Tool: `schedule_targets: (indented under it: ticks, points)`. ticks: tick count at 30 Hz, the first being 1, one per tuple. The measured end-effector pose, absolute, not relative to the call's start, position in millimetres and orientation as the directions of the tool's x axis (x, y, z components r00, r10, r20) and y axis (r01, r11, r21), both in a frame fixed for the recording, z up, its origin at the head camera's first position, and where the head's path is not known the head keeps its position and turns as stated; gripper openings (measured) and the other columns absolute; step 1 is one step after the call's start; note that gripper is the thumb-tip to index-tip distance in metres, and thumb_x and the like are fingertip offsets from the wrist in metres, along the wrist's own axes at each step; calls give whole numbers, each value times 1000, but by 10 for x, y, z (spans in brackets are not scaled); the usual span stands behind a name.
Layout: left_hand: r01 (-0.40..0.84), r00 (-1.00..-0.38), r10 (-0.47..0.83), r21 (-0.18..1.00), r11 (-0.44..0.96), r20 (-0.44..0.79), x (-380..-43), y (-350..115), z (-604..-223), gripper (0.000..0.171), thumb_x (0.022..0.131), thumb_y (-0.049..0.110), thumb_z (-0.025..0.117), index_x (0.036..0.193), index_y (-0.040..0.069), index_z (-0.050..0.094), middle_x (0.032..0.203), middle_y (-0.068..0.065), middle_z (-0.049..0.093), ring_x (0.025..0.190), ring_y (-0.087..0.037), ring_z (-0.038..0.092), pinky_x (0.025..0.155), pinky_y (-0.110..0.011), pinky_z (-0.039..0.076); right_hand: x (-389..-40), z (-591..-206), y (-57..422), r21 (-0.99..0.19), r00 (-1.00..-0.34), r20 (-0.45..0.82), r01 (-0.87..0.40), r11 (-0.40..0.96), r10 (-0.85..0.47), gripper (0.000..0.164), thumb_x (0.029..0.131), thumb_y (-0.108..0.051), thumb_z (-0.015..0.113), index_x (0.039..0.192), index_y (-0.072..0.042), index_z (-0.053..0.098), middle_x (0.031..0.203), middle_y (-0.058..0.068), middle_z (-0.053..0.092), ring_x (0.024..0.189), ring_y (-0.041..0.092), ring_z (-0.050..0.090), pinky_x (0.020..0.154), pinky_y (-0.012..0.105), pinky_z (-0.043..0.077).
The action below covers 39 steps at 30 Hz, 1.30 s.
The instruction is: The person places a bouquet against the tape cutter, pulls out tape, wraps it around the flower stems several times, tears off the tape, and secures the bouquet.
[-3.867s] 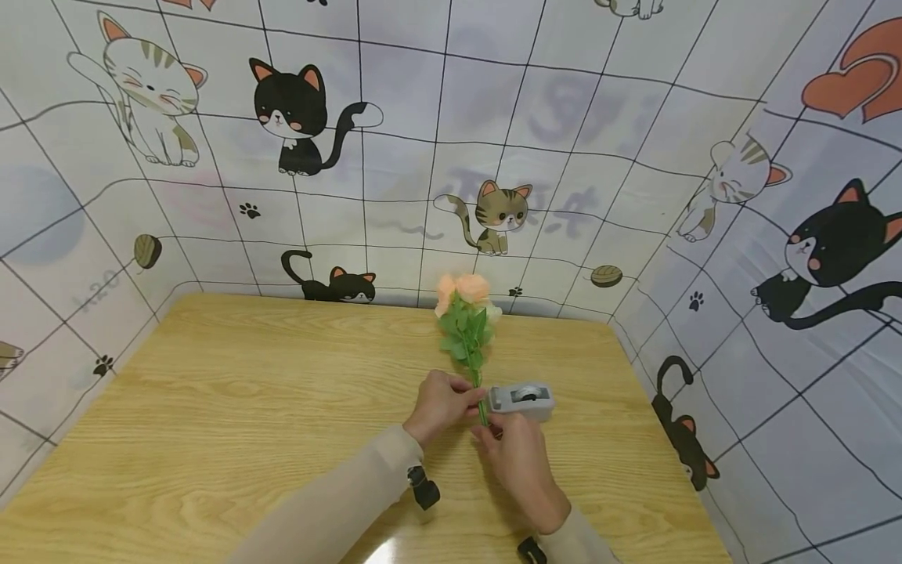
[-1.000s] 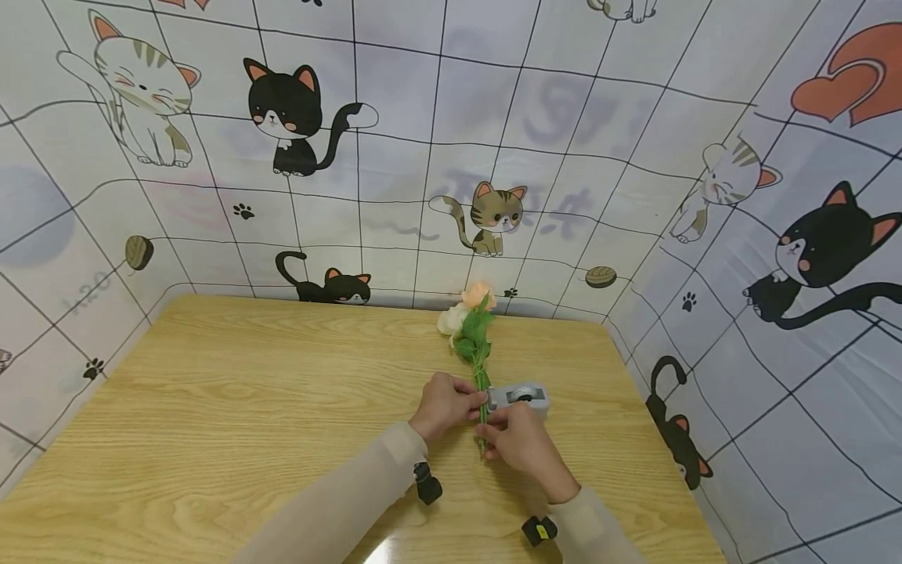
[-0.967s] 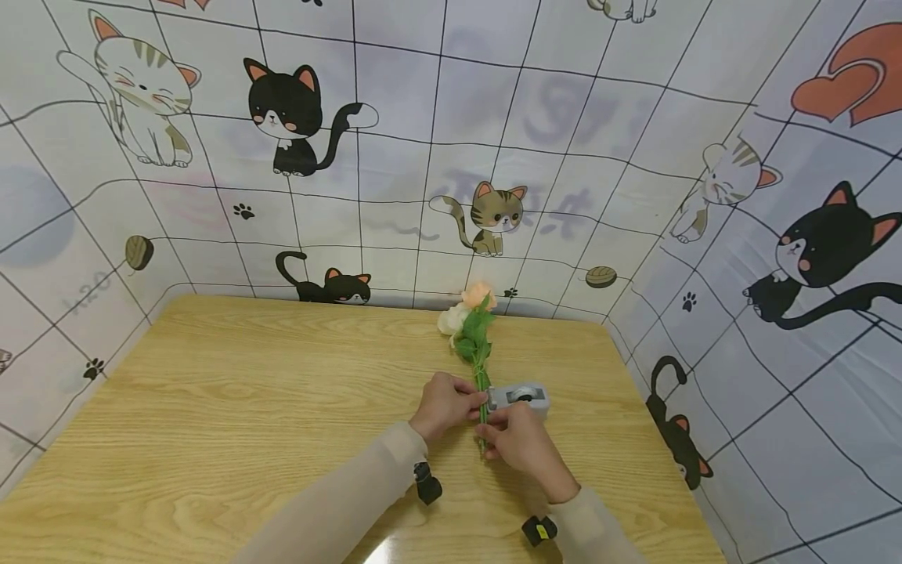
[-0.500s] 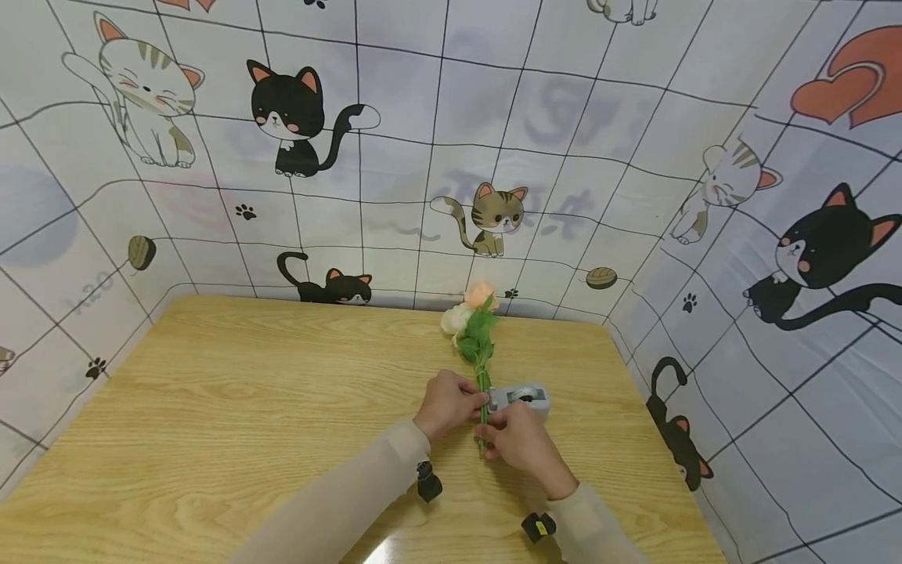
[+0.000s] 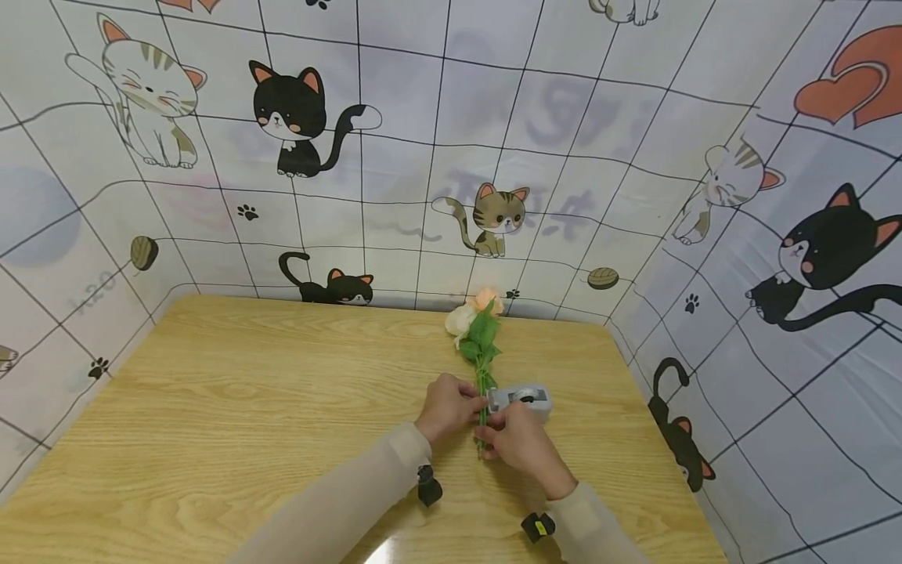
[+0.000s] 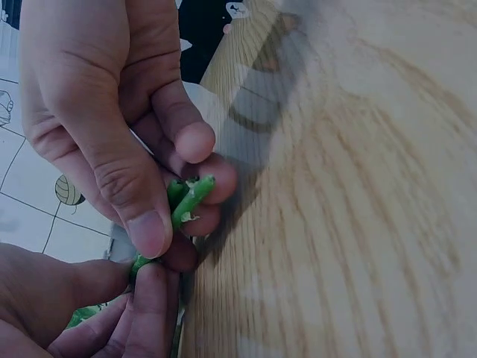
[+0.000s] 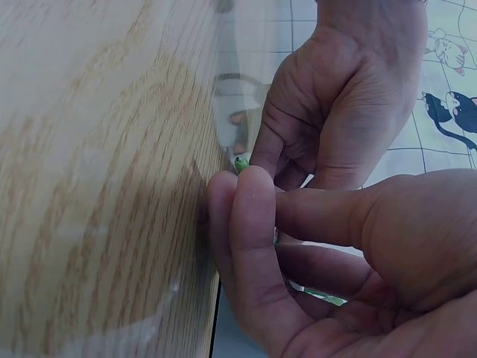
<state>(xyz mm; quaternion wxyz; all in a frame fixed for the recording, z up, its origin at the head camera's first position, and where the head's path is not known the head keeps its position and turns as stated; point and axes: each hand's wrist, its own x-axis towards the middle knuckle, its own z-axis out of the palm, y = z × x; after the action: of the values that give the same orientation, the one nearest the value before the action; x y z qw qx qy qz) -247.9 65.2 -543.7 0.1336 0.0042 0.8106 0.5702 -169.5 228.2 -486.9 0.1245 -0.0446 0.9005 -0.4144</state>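
A small bunch of artificial-looking flowers lies at the right of the table, with a peach bloom, a white bloom and green leaves. My left hand pinches its green stems from the left, about midway down. Lower, near the cut stem ends, my right hand pinches them between thumb and fingers. Just right of the stems sits a grey tape dispenser with a roll in it, partly covered by the right hand. Whether any tape is on the stems cannot be made out.
The wood-grain table stretches away to the left of the hands. A white cloth wall printed with cats and grid lines stands behind and along the sides. Black wrist cameras sit on both sleeves.
Since the oldest frame the bunch has turned, bringing the white bloom to the left side, and slid nearer to me. Over the last half second the blooms shift slightly right; both hands keep their pinch.
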Motion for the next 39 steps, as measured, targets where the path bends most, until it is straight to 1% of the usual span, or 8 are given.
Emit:
schedule_targets:
  ticks: [3,8,14,18,25,29,33,39]
  points:
    - [-160,-962,162,933,321,-221,-2498,623,-5470,8,100,16,95,97,10,90,81,-1,86,72,-12,85,67,-26,68,-1686,-4858,2269,-754,-965,-180,11,657,-190,18,111,-9,80,97,-4,91,75,6,83,66,19,82,55,21,48]
    - [-139,-963,190,955,262,-192,-2540,541,-5576,11,101,17,95,93,13,89,79,1,85,72,-14,85,66,-28,69,-1665,-4818,2236,-772,-966,-166,0,635,-201,13,110,-8,80,104,0,89,84,7,85,68,21,82,59,22,55]
    - [-143,-961,202,966,213,-187,-2301,400,-5216,18,105,16,91,111,-1,87,97,-13,88,82,-21,88,74,-33,72,-1655,-4802,2197,-817,-959,-181,22,577,-220,16,110,-6,80,117,6,87,91,8,85,71,22,83,66,30,68]
    - [-130,-964,201,967,220,-176,-2138,302,-4976,21,106,18,90,114,-2,88,101,-14,89,89,-26,90,80,-36,73,-1651,-4819,2190,-853,-949,-194,39,521,-247,21,110,-5,80,124,10,84,98,12,87,75,24,85,73,34,72]
    - [-74,-957,258,973,218,-130,-2037,133,-4838,24,108,18,87,117,-4,88,105,-16,90,94,-32,90,86,-42,74,-1625,-4821,2191,-908,-925,-208,61,415,-319,19,110,-10,82,113,7,87,109,15,89,88,21,88,81,33,73]
    - [-62,-953,279,977,206,-119,-2008,40,-4810,26,107,19,88,118,-5,88,105,-17,90,95,-32,90,88,-41,74,-1602,-4795,2158,-927,-917,-200,62,370,-346,23,110,-13,83,113,9,87,111,19,89,88,15,86,81,29,72]
    - [-81,-947,298,985,150,-124,-1975,-49,-4790,27,108,20,88,119,-5,86,108,-17,90,95,-25,90,90,-40,74,-1571,-4758,2096,-935,-915,-175,38,354,-364,26,111,-14,82,122,9,86,112,22,89,84,10,84,79,27,72]
    - [-109,-935,333,992,65,-124,-1929,-181,-4774,27,111,21,84,122,-4,85,113,-16,90,94,-14,87,95,-38,73,-1518,-4679,2013,-940,-916,-130,-8,341,-378,25,111,-14,82,120,8,87,110,23,89,84,11,84,79,29,72]
